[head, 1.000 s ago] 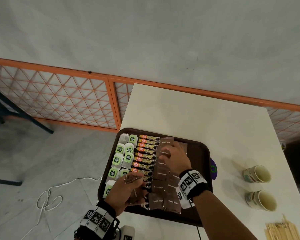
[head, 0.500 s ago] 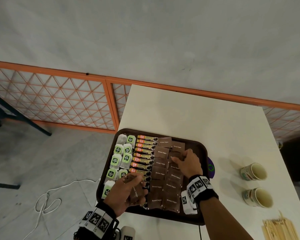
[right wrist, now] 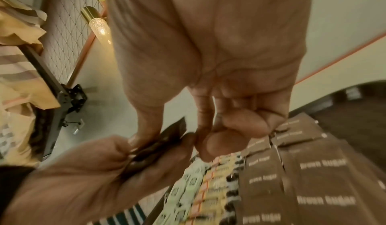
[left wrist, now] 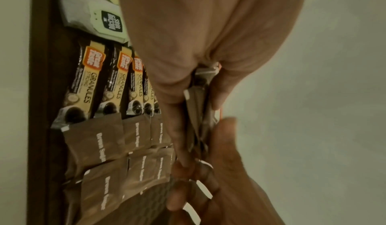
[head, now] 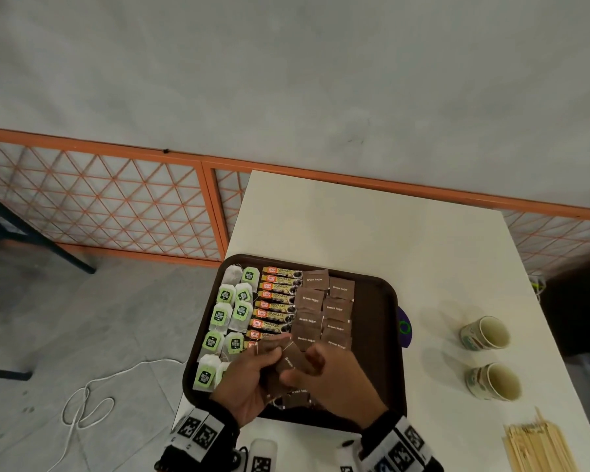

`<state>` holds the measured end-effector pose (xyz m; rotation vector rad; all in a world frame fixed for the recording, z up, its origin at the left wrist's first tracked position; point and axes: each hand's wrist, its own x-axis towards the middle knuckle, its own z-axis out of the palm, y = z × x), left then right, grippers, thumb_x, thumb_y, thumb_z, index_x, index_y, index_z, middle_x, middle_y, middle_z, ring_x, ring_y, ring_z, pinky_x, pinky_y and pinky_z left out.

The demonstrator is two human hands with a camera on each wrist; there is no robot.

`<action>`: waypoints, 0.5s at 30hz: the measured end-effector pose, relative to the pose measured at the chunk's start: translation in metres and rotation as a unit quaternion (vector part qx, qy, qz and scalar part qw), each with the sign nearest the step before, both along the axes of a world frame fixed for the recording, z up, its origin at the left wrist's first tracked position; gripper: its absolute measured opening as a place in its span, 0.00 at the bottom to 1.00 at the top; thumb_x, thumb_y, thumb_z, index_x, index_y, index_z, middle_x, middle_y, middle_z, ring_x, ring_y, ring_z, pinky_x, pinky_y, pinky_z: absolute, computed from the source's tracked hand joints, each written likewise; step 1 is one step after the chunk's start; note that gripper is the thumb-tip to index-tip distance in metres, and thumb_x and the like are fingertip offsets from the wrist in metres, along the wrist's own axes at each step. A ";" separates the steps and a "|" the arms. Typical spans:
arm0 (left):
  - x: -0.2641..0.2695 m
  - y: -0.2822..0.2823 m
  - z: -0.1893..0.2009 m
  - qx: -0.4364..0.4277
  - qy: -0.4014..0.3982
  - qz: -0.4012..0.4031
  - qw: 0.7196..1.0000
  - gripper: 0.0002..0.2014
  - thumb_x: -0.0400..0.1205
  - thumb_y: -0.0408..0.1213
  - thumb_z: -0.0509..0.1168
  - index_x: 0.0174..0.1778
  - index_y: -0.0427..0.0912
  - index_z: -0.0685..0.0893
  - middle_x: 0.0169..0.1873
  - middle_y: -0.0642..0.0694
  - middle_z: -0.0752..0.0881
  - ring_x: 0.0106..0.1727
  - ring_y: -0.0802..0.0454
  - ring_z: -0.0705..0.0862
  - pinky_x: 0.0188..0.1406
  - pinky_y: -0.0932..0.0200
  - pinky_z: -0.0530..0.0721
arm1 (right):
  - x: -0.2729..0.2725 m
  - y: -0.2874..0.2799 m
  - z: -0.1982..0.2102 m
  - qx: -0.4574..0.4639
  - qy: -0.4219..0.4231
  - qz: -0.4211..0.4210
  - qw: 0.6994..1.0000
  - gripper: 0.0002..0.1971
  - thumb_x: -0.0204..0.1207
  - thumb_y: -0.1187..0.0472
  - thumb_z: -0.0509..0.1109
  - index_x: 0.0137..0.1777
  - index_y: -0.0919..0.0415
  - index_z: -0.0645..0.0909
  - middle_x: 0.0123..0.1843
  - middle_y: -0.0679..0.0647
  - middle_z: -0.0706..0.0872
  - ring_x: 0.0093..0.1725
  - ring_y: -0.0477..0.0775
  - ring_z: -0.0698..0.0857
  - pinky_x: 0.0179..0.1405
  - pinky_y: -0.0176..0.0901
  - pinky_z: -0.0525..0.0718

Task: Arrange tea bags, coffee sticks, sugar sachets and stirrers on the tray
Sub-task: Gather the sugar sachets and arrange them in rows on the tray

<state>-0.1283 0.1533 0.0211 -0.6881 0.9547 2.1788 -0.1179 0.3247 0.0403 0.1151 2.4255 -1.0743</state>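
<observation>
Hands: left hand [head: 249,386] grips a small stack of brown sugar sachets [left wrist: 198,113]; right hand [head: 331,379] pinches the top sachet [head: 292,361] of that stack between thumb and forefinger, over the tray's near end.
Tray [head: 378,335]: dark brown, on the white worktop [head: 372,233].
Tray rows: tea bags [head: 230,315] at left, coffee sticks [head: 276,301] next, laid sugar sachets [head: 324,311] beside them.
Stirrers [head: 539,447]: heaped at the worktop's near right corner.
Paper cups [head: 487,356]: two, right of the tray.
</observation>
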 end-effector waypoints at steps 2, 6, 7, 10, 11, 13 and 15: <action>0.006 0.005 -0.005 -0.039 0.007 0.016 0.999 0.13 0.85 0.26 0.60 0.64 0.33 0.84 0.57 0.26 0.88 0.47 0.36 0.90 0.34 0.47 0.91 | 0.009 -0.004 -0.008 -0.006 -0.012 -0.021 1.000 0.17 0.67 0.40 0.79 0.40 0.49 0.78 0.37 0.47 0.86 0.33 0.41 0.82 0.33 0.33 0.80; 0.013 0.009 -0.018 -0.068 0.007 0.078 0.995 0.14 0.82 0.25 0.64 0.63 0.30 0.83 0.58 0.24 0.86 0.45 0.36 0.91 0.35 0.46 0.90 | 0.014 -0.005 -0.011 -0.038 0.000 -0.090 0.995 0.12 0.70 0.50 0.80 0.39 0.56 0.83 0.37 0.53 0.89 0.33 0.44 0.85 0.34 0.32 0.82; 0.014 0.010 -0.018 -0.064 0.015 0.072 0.995 0.14 0.82 0.25 0.65 0.63 0.29 0.83 0.58 0.23 0.86 0.46 0.35 0.91 0.37 0.46 0.90 | 0.012 -0.004 -0.012 -0.047 0.006 -0.109 0.993 0.11 0.70 0.51 0.80 0.38 0.56 0.84 0.37 0.53 0.90 0.34 0.43 0.86 0.35 0.32 0.83; 0.014 0.012 -0.014 -0.063 0.033 0.051 0.996 0.14 0.79 0.21 0.66 0.61 0.31 0.85 0.56 0.27 0.88 0.48 0.34 0.91 0.35 0.48 0.90 | 0.004 0.002 -0.019 -0.070 0.013 -0.160 0.985 0.06 0.73 0.54 0.79 0.39 0.53 0.87 0.35 0.49 0.90 0.36 0.42 0.88 0.40 0.35 0.85; 0.012 0.012 -0.012 -0.065 0.037 0.047 0.996 0.14 0.79 0.20 0.66 0.60 0.32 0.86 0.55 0.29 0.89 0.49 0.34 0.91 0.34 0.49 0.90 | 0.001 0.003 -0.020 -0.087 0.002 -0.167 0.982 0.05 0.74 0.56 0.79 0.38 0.53 0.87 0.34 0.48 0.90 0.35 0.42 0.88 0.38 0.35 0.84; 0.009 0.010 -0.011 -0.071 0.037 0.042 0.996 0.13 0.79 0.20 0.66 0.58 0.32 0.86 0.53 0.31 0.90 0.48 0.34 0.91 0.32 0.51 0.90 | -0.005 0.005 -0.022 -0.114 -0.018 -0.172 0.978 0.06 0.75 0.60 0.78 0.37 0.54 0.88 0.32 0.47 0.90 0.33 0.42 0.88 0.35 0.33 0.83; 0.005 0.004 -0.012 -0.075 0.029 0.051 0.995 0.12 0.79 0.19 0.66 0.57 0.32 0.84 0.50 0.30 0.90 0.44 0.36 0.91 0.31 0.50 0.90 | -0.020 0.011 -0.029 -0.101 -0.023 -0.196 0.975 0.06 0.75 0.63 0.77 0.37 0.56 0.88 0.32 0.49 0.90 0.32 0.43 0.87 0.32 0.32 0.82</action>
